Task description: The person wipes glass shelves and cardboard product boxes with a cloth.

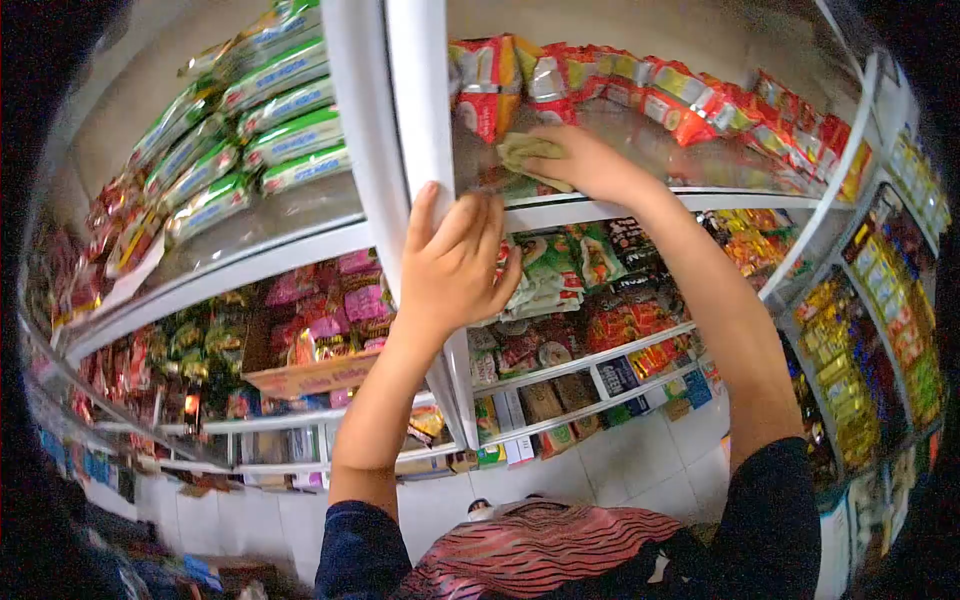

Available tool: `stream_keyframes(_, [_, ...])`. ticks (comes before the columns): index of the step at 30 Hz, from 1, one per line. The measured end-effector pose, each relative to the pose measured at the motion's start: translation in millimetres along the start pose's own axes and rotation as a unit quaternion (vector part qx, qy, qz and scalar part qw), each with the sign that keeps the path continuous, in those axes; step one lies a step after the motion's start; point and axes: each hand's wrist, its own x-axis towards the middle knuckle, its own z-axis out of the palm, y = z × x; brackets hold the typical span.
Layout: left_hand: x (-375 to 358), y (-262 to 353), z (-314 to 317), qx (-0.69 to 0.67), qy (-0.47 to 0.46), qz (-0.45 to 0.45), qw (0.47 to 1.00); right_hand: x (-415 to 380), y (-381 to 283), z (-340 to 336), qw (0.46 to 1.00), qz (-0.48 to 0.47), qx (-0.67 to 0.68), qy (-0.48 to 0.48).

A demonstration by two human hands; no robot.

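My right hand (pixel 582 165) presses a folded olive-green cloth (pixel 530 158) onto the top shelf (pixel 620 135), just in front of a row of red and silver packets (pixel 690 90). The fingers are bunched on the cloth and partly hidden by it. My left hand (pixel 455 255) grips the white shelf post (pixel 418 100) where it meets the shelf's front edge. One finger lies up along the post, and the others curl over the edge beside it. Left of the post, green and white packs (pixel 290 110) are stacked on the same level.
Lower shelves hold green packets (pixel 560 265), pink packets (pixel 365 300) in a cardboard box (pixel 320 375), and small boxes (pixel 555 395). Another rack with yellow packets (pixel 835 330) stands at the right. A white tiled floor (pixel 640 440) lies below, with patterned red clothing (pixel 540 550) in front.
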Motion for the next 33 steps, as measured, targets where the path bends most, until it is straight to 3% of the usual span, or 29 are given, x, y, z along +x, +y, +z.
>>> stream_keyframes(4, [-1, -1, -1, -0.004, -0.013, -0.002, 1.000, -45, 60, -31, 0.993, 0.019, 0.111, 0.041])
stream_keyframes(6, [-1, 0, -1, -0.010, -0.021, -0.009, 1.000, -65, 92, -48, 0.969, 0.079, 0.221, 0.076])
stream_keyframes(7, [-1, 0, -1, -0.018, -0.023, -0.004, 1.000, -72, 98, -62, 0.986, 0.103, 0.102, 0.081])
stream_keyframes(10, [-1, 0, -1, -0.010, -0.021, -0.002, 1.000, -75, 144, -68, 0.970, 0.132, 0.167, 0.117])
stream_keyframes(12, [-1, -1, -3, -0.023, -0.036, -0.002, 0.999, -69, 149, -63, 0.972, 0.178, -0.073, 0.132])
stream_keyframes(14, [-1, -2, -4, -0.031, -0.033, 0.002, 0.999, -58, 94, -49, 0.992, 0.110, 0.002, 0.064])
stream_keyframes(15, [0, -2, -4, -0.034, -0.030, 0.000, 0.999, -54, 68, -37, 0.992, 0.092, -0.039, 0.083])
stream_keyframes(16, [0, -1, -5, -0.042, -0.027, -0.005, 0.999, -52, 32, -28, 0.992, 0.092, 0.010, 0.081])
stream_keyframes(18, [-1, 0, -3, -0.044, -0.019, -0.011, 0.999, -49, 22, -9, 0.988, 0.041, -0.085, 0.118])
stream_keyframes(19, [-1, 1, -2, -0.037, -0.016, -0.025, 0.999, -52, 10, -15, 0.991, 0.087, -0.072, 0.064])
stream_keyframes(23, [-2, -1, 2, -0.005, 0.003, -0.006, 1.000, -71, 43, -35, 0.977, 0.184, 0.020, 0.105])
stream_keyframes(24, [-3, -1, 3, -0.002, 0.002, -0.006, 1.000, -79, 79, -46, 0.982, 0.141, 0.075, 0.105])
stream_keyframes(25, [-3, -1, 4, -0.006, 0.000, -0.002, 1.000, -91, 98, -60, 0.984, 0.122, 0.008, 0.130])
stream_keyframes(26, [-4, -1, 6, -0.005, 0.006, -0.005, 1.000, -104, 112, -76, 0.973, 0.180, -0.015, 0.142])
stream_keyframes(28, [-4, -1, 6, -0.006, 0.011, -0.005, 1.000, -130, 149, -91, 0.955, 0.198, -0.009, 0.221])
stream_keyframes(29, [-3, 0, 4, -0.016, 0.013, -0.005, 1.000, -133, 151, -91, 0.938, 0.240, 0.015, 0.249])
stream_keyframes(31, [0, 0, 3, -0.022, 0.017, -0.013, 1.000, -129, 131, -86, 0.930, 0.294, -0.055, 0.216])
stream_keyframes(33, [0, 0, 3, -0.019, 0.023, -0.007, 1.000, -116, 105, -77, 0.942, 0.267, -0.051, 0.198])
